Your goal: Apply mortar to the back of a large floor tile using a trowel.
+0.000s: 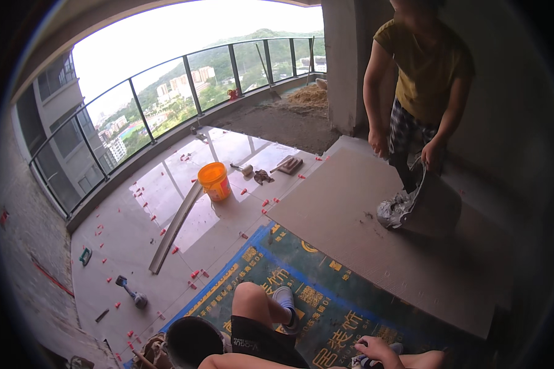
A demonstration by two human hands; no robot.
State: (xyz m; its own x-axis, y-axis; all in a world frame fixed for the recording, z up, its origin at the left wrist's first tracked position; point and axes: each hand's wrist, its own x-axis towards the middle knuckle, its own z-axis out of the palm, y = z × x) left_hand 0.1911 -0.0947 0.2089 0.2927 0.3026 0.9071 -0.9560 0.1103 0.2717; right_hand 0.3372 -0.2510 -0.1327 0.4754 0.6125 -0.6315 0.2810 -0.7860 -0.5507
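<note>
My right hand (375, 349) is low at the bottom edge, in front of my body, with its fingers bent inward. Something small, pale and dark shows under the fingers, too cut off to name. Of my left arm only the forearm (249, 361) comes in at the bottom; the hand itself lies outside the picture. A black bucket (194, 338) stands beside my bent left knee. At the right, another person tips a bucket (436, 206) with one hand. Wet grey mortar (393, 210) hangs at its mouth, over a large grey-brown slab (375, 246).
Pale floor tiles with red levelling clips (194, 274) lie left. On them are an orange bucket (214, 182), a long metal straightedge (175, 230), a mallet (133, 292) and a green-handled tool (85, 256). Green printed sheeting (264, 267) covers the floor by my foot. A glass railing runs behind.
</note>
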